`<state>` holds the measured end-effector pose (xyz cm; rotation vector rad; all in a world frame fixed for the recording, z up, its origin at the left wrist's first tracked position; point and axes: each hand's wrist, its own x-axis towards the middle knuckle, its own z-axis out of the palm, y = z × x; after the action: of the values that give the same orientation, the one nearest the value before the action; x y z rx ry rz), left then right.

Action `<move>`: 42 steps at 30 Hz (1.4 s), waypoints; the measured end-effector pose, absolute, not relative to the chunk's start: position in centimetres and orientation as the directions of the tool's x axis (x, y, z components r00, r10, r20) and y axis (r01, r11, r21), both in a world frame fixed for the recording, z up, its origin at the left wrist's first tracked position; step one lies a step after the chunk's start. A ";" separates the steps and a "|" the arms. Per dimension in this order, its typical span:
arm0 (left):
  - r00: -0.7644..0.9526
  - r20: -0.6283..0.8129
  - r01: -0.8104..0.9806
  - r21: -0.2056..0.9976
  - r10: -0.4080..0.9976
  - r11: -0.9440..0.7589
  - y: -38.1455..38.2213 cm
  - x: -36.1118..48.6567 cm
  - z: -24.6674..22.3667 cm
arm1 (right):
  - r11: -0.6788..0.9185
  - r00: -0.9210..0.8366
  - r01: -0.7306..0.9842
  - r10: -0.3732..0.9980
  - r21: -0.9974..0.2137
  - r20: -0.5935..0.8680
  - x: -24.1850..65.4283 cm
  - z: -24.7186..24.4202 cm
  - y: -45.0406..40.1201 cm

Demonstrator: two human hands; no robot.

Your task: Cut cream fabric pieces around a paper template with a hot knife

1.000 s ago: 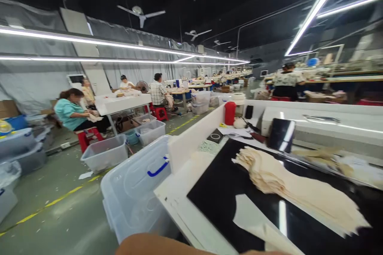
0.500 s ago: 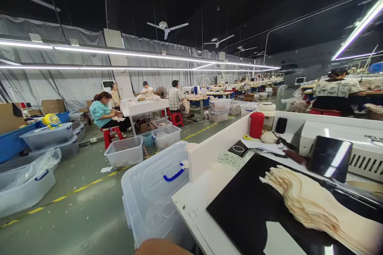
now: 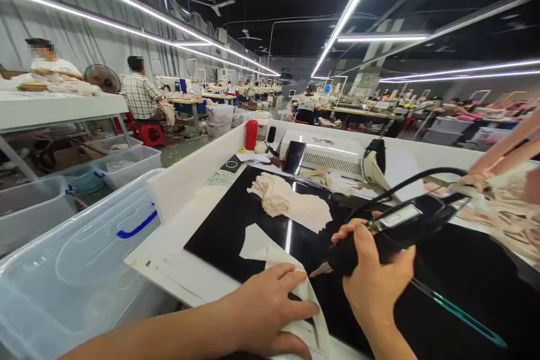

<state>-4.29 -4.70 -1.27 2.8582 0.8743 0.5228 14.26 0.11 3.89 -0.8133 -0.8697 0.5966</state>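
My left hand (image 3: 274, 309) lies with fingers spread on a thin cream fabric piece (image 3: 257, 242), which rests over a white sheet on the black board (image 3: 219, 236). My right hand (image 3: 375, 275) is wrapped round a black corded hand tool (image 3: 422, 216) with a silver label; its exact kind is unclear. The tool's front end is low over the board, near a small beige scrap (image 3: 321, 270). Beyond my hands lies a stack of cream fabric pieces (image 3: 291, 199). A slim teal tool resembling tweezers (image 3: 468, 315) is by my right wrist.
At the table's back stand a red bottle (image 3: 251, 135), a phone (image 3: 294, 156) and a white machine (image 3: 323, 149). Pale fabric (image 3: 502, 208) is heaped at right. A lidded plastic bin (image 3: 84, 270) stands left of the table. Other people sit at tables further off.
The view has swung right and down over the table. Both my hands have come into view, the left on the cream fabric, the right holding the black corded tool.
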 end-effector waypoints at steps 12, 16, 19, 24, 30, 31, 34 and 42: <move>0.764 0.238 0.545 0.259 0.600 -0.797 -5.0 -4.5 -0.8 | 0.588 0.495 -0.193 0.750 -0.786 0.439 13.1 3.6 0.4; 0.765 0.242 0.541 0.260 0.596 -0.800 -5.0 -4.5 -0.9 | 0.591 0.493 -0.170 0.744 -0.789 0.451 13.0 3.4 0.5; 0.769 0.241 0.532 0.272 0.592 -0.802 -4.8 -4.6 -0.9 | 0.594 0.483 -0.153 0.742 -0.790 0.465 13.1 3.5 0.7; 0.773 0.224 0.510 0.337 0.594 -0.791 -4.2 -5.4 0.1 | 0.595 0.476 -0.172 0.748 -0.785 0.463 13.8 4.3 0.3; 0.770 0.199 0.544 0.292 0.607 -0.786 -2.3 -7.7 0.9 | 0.550 0.470 -0.230 0.785 -0.803 0.404 15.5 5.4 -2.1; 0.772 0.173 0.557 0.281 0.612 -0.782 -2.0 -8.0 0.9 | 0.541 0.464 -0.233 0.792 -0.808 0.397 15.7 5.5 -2.5; 0.754 0.107 0.604 0.274 0.648 -0.748 -1.6 -8.6 0.7 | 0.528 0.447 -0.242 0.805 -0.814 0.390 16.2 5.5 -3.7; 0.576 -0.016 0.797 0.235 0.817 -0.557 -4.4 -6.1 3.0 | 0.519 0.443 -0.231 0.809 -0.823 0.386 16.5 5.3 -4.2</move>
<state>-6.13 -4.37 2.96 2.5909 1.3468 0.1400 16.48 -4.20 5.31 -0.7715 -0.8802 0.7308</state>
